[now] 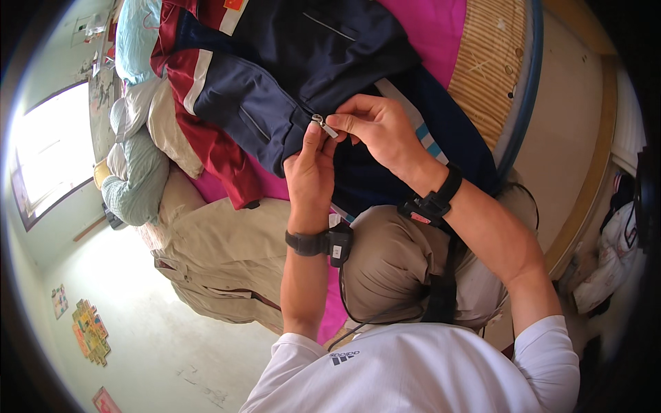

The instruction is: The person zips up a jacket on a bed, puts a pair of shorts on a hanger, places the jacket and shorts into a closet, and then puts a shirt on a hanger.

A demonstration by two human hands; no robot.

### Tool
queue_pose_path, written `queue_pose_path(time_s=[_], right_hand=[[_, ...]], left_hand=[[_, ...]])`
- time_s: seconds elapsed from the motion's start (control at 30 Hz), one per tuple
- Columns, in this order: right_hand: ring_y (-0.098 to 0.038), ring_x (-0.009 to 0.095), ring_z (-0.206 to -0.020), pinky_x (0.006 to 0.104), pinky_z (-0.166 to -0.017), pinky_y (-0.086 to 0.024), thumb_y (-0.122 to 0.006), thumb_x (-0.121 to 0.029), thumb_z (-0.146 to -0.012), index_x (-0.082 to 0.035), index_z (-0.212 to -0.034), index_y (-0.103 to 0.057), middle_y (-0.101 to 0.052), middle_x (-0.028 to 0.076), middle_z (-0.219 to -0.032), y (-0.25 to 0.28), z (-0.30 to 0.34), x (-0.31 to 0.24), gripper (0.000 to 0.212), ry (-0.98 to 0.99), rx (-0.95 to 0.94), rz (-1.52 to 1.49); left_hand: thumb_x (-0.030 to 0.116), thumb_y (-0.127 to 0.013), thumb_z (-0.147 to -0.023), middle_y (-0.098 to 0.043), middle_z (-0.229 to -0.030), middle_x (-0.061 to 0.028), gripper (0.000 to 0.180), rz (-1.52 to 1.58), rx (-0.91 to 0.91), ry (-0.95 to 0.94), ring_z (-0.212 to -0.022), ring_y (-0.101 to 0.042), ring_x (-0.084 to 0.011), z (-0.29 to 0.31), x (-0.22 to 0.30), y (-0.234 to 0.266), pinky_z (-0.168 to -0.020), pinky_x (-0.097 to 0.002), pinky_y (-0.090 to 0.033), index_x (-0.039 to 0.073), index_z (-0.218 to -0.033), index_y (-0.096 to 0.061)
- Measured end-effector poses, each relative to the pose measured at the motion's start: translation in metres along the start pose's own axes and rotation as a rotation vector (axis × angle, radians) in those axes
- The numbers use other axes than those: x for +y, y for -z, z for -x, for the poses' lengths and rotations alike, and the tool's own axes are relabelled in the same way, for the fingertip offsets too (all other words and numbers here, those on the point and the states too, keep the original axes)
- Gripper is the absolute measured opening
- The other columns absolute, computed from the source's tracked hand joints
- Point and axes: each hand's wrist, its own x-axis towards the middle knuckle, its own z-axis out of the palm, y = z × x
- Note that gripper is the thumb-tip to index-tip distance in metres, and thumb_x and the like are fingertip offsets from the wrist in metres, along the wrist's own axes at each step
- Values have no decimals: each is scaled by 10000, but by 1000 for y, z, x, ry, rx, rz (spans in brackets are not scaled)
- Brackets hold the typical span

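Observation:
A navy jacket [234,89] with red sleeves and white stripes lies spread in front of me. The metal zipper pull [329,129] hangs at the bottom of its front, between my two hands. My left hand [310,168] is closed on the jacket's lower front edge, its thumb against the bottom of the zipper. From the other side, my right hand [385,131] closes thumb and forefinger in a pinch at the zipper slider. What its fingertips grip is partly hidden. Dark trousers [458,131] with a grey and light-blue stripe lie under the jacket, by my right hand.
Khaki clothing [220,255] is spread on the left beside my bent knee [385,268]. Several bundled cloths and pillows [141,172] are heaped at the far left. The bed has a pink cover [441,34], a bamboo mat [485,69] and a blue rim [527,89] at right.

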Motion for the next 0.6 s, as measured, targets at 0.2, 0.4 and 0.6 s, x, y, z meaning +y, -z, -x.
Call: queue_pose_path(time_s=[0.2, 0.4, 0.6], right_hand=[[-646, 80, -774, 226, -711, -528, -724, -88, -934, 10, -961, -727, -722, 41, -851, -3, 0, 5, 102, 101, 1, 101], [-645, 89, -748, 232, -682, -528, -730, -103, -934, 32, -945, -716, -715, 51, -832, -1, -4, 10, 136, 59, 10, 161], [-635, 82, -736, 235, -664, -517, -707, -140, -955, 44, -913, -708, -706, 50, -808, 5, -9, 15, 189, -53, 18, 230]], left_hand=[[127, -618, -1020, -703, -1119, -111, 217, 2, 27, 30, -1029, -678, -212, 4, -1, 3, -939, -356, -555, -69, -1077, -691], [118, -640, -1007, -698, -1140, -109, 231, 0, 57, 53, -1039, -675, -204, 5, -12, 8, -931, -342, -553, -82, -1114, -686], [118, -647, -1001, -706, -1074, -95, 221, -194, 83, 71, -972, -674, -181, 4, -7, 9, -872, -307, -548, -79, -1094, -685]])
